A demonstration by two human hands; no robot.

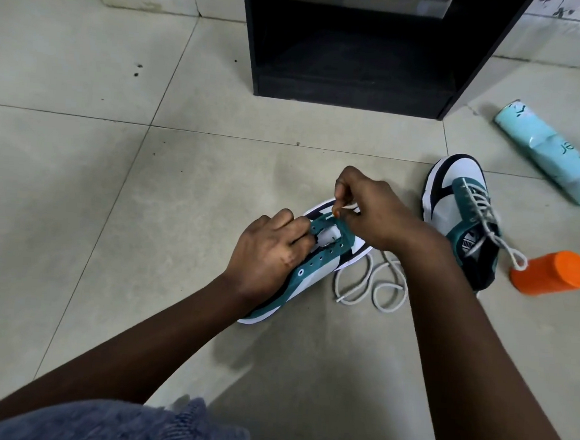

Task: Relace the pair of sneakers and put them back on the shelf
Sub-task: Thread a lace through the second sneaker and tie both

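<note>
A teal, white and black sneaker (316,266) lies on the floor tiles under my hands, its eyelets bare. My left hand (266,249) grips the teal eyelet flap on its left side. My right hand (371,208) pinches the end of a white lace (373,287) at the eyelets near the toe; the rest of the lace lies in loose loops on the floor to the right. The second sneaker (461,211) lies to the right, laced, with its lace ends trailing. The black shelf (353,86) stands behind, its lower compartment open.
A light blue bottle (550,159) lies on its side at the far right. An orange container (552,272) lies near the second sneaker's lace end. A white wall base runs along the back left. Blue cloth covers my lap at the bottom.
</note>
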